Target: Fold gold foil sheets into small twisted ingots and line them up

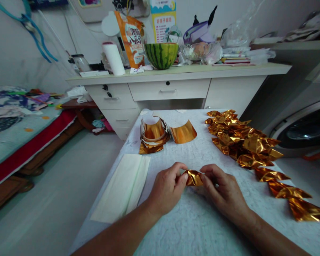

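Between my two hands is a small folded piece of shiny gold foil paper (194, 178), low over the table. My left hand (168, 186) pinches its left end between thumb and forefinger. At the right end, the thumb and fingers of my right hand (224, 193) are closed on it as well. Beyond my hands lie a curled stack of gold foil sheets (153, 132) and one loose curved gold sheet (183, 132). To the right stretches a heap of folded gold foil pieces (240, 138), trailing toward the near right edge.
A flat pale paper packet (122, 186) lies left of my hands on the cloth-covered table (173, 227). Behind stands a white desk (168, 89) holding half a watermelon (161, 56) and an orange snack bag (130, 39). A washing machine (304, 121) is at right, a bed (21, 131) at left.
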`<state>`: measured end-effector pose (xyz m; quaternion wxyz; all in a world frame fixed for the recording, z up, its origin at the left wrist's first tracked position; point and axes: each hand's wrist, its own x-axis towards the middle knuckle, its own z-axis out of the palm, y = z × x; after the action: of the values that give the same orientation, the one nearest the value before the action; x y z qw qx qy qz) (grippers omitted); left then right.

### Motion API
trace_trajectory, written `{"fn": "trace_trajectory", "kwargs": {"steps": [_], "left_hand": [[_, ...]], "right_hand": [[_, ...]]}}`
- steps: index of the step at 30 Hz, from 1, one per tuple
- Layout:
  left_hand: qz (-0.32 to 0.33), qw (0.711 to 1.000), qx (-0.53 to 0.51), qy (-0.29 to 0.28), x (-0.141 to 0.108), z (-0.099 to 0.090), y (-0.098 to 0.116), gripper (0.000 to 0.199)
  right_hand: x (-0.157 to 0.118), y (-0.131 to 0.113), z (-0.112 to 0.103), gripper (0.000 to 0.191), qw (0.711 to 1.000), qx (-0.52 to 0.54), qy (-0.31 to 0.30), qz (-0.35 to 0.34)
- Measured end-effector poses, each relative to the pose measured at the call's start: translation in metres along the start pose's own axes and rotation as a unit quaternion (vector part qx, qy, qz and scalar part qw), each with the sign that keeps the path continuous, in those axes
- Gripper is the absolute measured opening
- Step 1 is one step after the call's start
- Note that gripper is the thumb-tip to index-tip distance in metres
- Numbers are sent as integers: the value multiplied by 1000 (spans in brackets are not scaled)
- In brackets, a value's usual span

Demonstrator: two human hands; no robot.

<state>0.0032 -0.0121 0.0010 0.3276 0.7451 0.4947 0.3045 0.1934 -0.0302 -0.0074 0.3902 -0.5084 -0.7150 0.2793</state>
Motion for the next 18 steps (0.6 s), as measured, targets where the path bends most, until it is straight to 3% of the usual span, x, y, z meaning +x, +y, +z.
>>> {"fn": "trace_trajectory", "kwargs": {"steps": [6,9,13,15,18], "left_hand": [[2,998,-55,0,1,-3,0,19],[-15,999,-33,9,2,-5,-2,17],[-38,999,-31,0,3,-7,-4,17],[-46,997,-58,-17,3,-8,-5,14],[-41,990,-128,-50,3,-10,-6,14]], "right_hand": [[4,0,-3,11,998,22,-45,31],[5,-2,-9,10,996,25,-79,-17],[6,-1,-13,30,985,42,-132,-102],[8,1,-13,37,984,37,-126,-120],[9,4,-12,33,988,27,-104,-111]]}}
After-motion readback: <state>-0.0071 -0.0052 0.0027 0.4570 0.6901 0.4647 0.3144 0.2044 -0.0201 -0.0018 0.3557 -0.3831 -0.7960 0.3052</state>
